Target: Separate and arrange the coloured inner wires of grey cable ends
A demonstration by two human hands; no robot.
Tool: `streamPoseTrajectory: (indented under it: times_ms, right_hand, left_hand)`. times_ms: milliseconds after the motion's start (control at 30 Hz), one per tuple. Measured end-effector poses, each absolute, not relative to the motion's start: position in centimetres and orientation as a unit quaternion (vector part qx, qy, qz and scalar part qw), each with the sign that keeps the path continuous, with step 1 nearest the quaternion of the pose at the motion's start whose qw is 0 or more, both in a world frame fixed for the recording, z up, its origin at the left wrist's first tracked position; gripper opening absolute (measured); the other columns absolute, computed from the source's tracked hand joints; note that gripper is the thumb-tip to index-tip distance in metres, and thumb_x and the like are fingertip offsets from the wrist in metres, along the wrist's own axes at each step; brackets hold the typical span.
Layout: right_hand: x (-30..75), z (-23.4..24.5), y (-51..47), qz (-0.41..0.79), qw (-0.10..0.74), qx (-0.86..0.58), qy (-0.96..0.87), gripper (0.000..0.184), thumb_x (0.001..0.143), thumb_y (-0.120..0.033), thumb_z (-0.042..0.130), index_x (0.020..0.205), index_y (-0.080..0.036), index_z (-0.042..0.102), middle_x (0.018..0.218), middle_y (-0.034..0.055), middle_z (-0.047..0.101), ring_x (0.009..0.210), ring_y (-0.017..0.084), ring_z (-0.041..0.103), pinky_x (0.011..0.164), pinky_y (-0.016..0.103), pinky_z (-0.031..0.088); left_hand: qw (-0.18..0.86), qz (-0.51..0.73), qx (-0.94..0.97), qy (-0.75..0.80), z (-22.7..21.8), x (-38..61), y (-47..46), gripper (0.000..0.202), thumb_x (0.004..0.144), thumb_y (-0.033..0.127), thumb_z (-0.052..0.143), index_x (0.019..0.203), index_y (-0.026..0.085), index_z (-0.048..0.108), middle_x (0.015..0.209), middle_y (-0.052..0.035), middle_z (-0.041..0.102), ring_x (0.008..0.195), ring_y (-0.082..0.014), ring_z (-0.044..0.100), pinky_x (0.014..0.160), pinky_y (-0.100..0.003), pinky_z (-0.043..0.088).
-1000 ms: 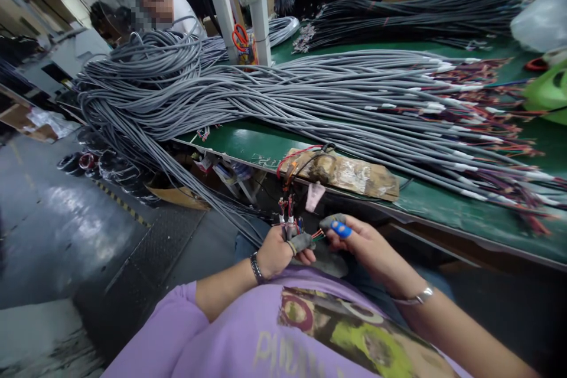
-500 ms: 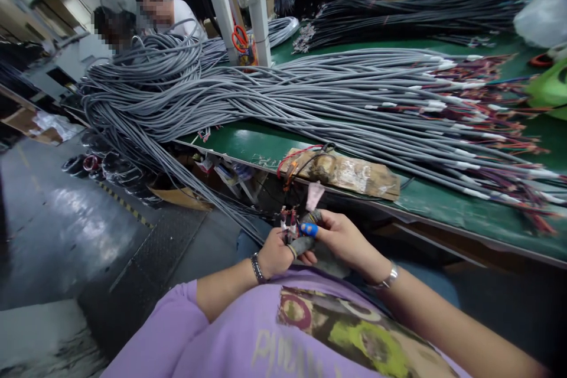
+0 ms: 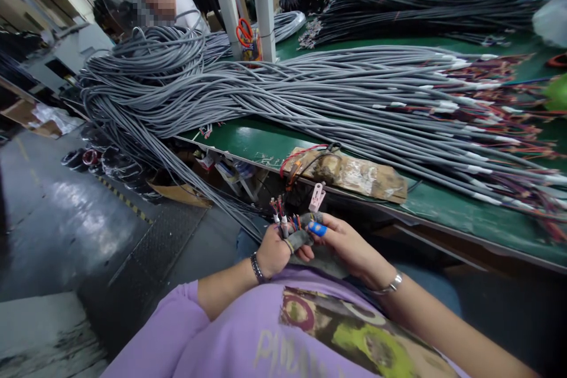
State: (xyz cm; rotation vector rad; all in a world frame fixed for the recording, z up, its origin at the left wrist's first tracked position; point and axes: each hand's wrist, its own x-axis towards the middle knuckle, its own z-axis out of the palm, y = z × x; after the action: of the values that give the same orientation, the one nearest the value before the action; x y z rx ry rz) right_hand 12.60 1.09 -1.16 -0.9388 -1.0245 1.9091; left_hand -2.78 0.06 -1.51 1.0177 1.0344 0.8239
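Observation:
My left hand (image 3: 274, 251) is closed in a fist round the end of a grey cable, with its coloured wire ends (image 3: 283, 215) sticking up above the fist. A grey finger cot covers its thumb. My right hand (image 3: 345, 242) is pinched against those wires from the right; its fingertips wear a grey cot and a blue cot (image 3: 317, 228). Both hands are held close together above my lap, just below the front edge of the green bench (image 3: 266, 142).
A big heap of grey cables (image 3: 274, 85) with stripped coloured ends lies across the bench. A taped cardboard pad (image 3: 354, 174) with red wires sits at the bench edge. Orange scissors (image 3: 243, 32) hang on a white post. A person sits at far left behind the cables.
My right hand has moved left from a short gap to meet my left hand at the wire ends. The wire ends now stick up a little further left.

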Motion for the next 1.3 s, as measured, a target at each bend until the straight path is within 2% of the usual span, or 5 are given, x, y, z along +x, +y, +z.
streamPoseTrajectory:
  times_ms: [267, 467, 967, 1167, 1300]
  right_hand:
    - [11.8, -0.5, 0.9, 0.745, 0.369, -0.347, -0.434, 0.029, 0.084, -0.05, 0.061, 0.082, -0.021, 0.057, 0.05, 0.0, 0.063, 0.047, 0.018, 0.059, 0.053, 0.031, 0.042]
    - [11.8, -0.4, 0.6, 0.681, 0.436, -0.428, -0.404, 0.034, 0.07, -0.05, 0.074, 0.067, -0.022, 0.057, 0.049, -0.0027, 0.056, 0.046, 0.013, 0.048, 0.051, 0.028, 0.037]
    - [13.9, -1.7, 3.1, 0.782, 0.431, -0.374, -0.249, 0.037, 0.079, -0.056, 0.064, 0.08, -0.019, 0.065, 0.076, 0.0039, 0.064, 0.059, 0.013, 0.054, 0.057, 0.027, 0.048]
    - [13.2, -0.3, 3.5, 0.705, 0.473, -0.399, -0.346, 0.039, 0.069, -0.052, 0.076, 0.068, -0.017, 0.059, 0.056, -0.0044, 0.049, 0.05, 0.008, 0.039, 0.051, 0.023, 0.037]
    - [13.3, 0.5, 3.1, 0.743, 0.412, -0.395, -0.349, 0.045, 0.062, -0.056, 0.079, 0.073, -0.016, 0.062, 0.066, 0.0006, 0.061, 0.057, 0.011, 0.05, 0.056, 0.026, 0.04]
  left_hand:
    - [0.674, 0.33, 0.48, 0.454, -0.7, -3.0, -0.2, 0.056, 0.066, 0.068, 0.066, 0.06, 0.013, 0.06, 0.053, -0.0069, 0.064, 0.046, -0.0129, 0.057, 0.052, -0.025, 0.048]
    - [0.654, 0.368, 0.463, 0.472, -1.0, -3.0, -0.3, 0.053, 0.071, 0.065, 0.064, 0.061, 0.013, 0.059, 0.054, -0.0071, 0.065, 0.046, -0.0134, 0.057, 0.053, -0.026, 0.048]
    - [0.707, 0.368, 0.445, 0.409, -0.7, -3.7, 0.5, 0.05, 0.067, 0.06, 0.072, 0.067, 0.011, 0.066, 0.047, -0.0024, 0.058, 0.039, -0.0093, 0.05, 0.042, -0.021, 0.04]
    - [0.695, 0.346, 0.468, 0.422, 0.7, -3.4, 1.3, 0.052, 0.064, 0.062, 0.072, 0.064, 0.01, 0.065, 0.046, -0.0026, 0.057, 0.039, -0.0095, 0.049, 0.043, -0.022, 0.04]
    - [0.69, 0.312, 0.488, 0.434, 1.2, -3.5, 1.3, 0.051, 0.062, 0.061, 0.073, 0.061, 0.011, 0.062, 0.046, -0.0021, 0.057, 0.04, -0.0098, 0.049, 0.045, -0.022, 0.042]
